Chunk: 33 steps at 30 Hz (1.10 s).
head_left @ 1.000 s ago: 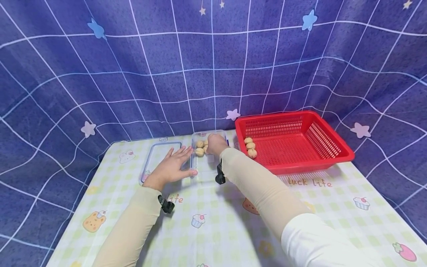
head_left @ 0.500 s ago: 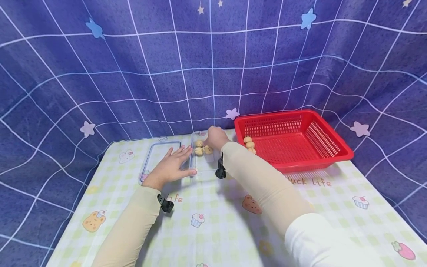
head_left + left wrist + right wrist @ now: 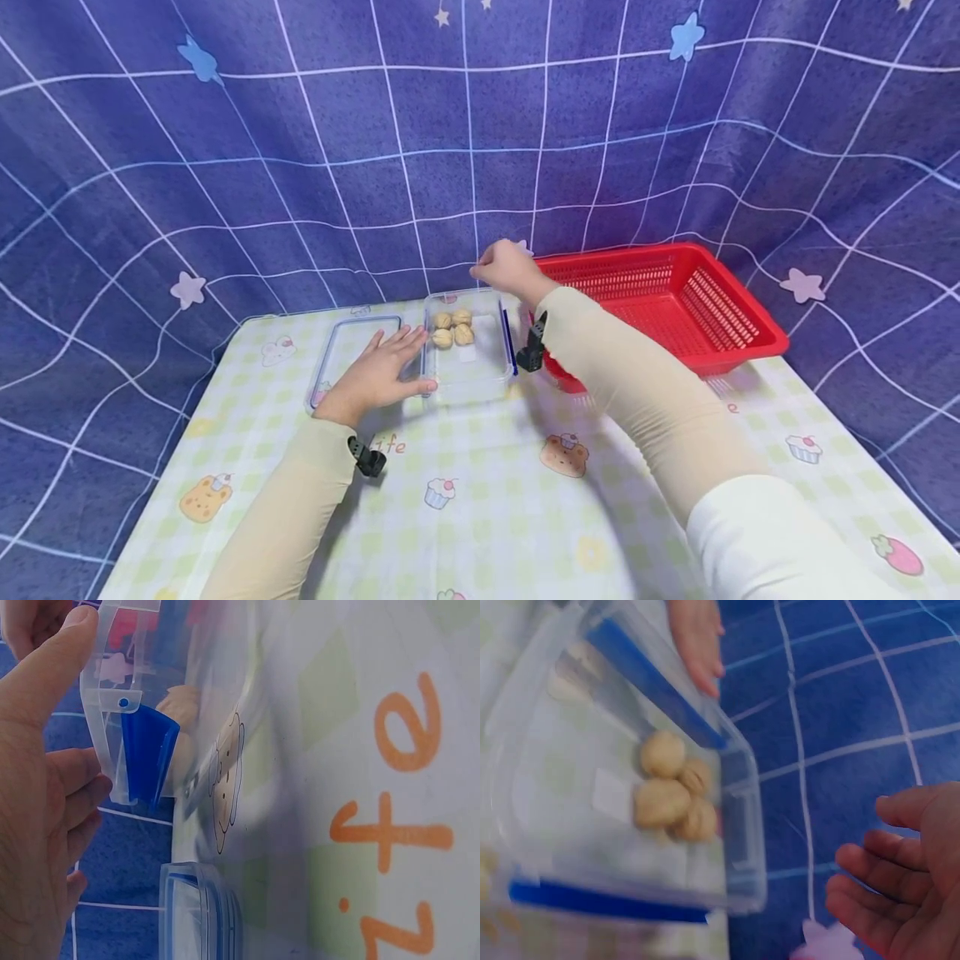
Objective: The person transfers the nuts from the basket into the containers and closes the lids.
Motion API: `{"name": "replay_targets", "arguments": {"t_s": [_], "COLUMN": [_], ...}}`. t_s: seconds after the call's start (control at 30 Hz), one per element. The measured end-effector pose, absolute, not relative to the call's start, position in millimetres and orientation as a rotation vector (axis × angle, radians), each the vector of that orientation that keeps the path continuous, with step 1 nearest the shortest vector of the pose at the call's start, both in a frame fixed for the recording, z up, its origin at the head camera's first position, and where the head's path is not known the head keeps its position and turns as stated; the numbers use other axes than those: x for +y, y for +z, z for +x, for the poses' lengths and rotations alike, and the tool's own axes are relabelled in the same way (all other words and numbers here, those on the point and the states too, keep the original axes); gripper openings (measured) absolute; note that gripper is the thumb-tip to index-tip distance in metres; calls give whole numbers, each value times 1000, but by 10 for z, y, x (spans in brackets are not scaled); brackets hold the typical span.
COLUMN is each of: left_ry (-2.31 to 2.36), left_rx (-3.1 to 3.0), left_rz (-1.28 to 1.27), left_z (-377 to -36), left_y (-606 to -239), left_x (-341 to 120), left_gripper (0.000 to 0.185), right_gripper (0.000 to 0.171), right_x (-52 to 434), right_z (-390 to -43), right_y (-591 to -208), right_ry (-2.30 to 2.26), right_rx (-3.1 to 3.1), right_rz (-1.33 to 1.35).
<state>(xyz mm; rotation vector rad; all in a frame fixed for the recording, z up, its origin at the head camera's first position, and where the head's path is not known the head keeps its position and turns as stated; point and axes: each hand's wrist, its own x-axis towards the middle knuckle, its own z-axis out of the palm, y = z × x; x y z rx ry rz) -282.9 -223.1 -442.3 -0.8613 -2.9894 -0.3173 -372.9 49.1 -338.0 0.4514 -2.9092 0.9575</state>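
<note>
A clear plastic box (image 3: 480, 387) with blue latches stands at the back of the table. Several walnuts (image 3: 463, 334) lie grouped on its floor, toward the left side; the right wrist view shows the same walnuts (image 3: 662, 802) from above. My left hand (image 3: 378, 379) rests against the box's left edge with fingers extended; in the left wrist view the fingertips touch the rim by a blue latch (image 3: 150, 754). My right hand (image 3: 510, 268) is raised between box and basket. The right wrist view shows this hand (image 3: 900, 877) with loosely bent fingers and nothing in them.
A red slotted basket (image 3: 738, 308) stands right of the box; the right forearm covers its left part. A clear lid (image 3: 324, 367) with a blue seal lies left of the box, partly under the left hand. A blue curtain (image 3: 360, 192) hangs behind the checked tablecloth.
My right hand has let go of a walnut in the box, risen out and moved right toward the basket. My left hand has stayed at the box's edge.
</note>
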Motion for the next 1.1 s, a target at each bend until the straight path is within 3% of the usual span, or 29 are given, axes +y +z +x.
{"name": "replay_targets", "arguments": {"t_s": [0.47, 1.1], "left_ry": [-311, -315], "left_rx": [-3000, -2994], "left_rz": [-855, -875], "left_z": [-2820, -2820], "left_y": [-4391, -4379], "left_x": [-2283, -2237], "left_gripper": [97, 96], "right_gripper": [31, 31], "right_x": [1209, 1707], "right_z": [-3876, -4068], "right_y": [-3385, -3871], "right_ry": [1053, 1030], "right_rx": [-2822, -2987], "right_rz": [372, 337]}}
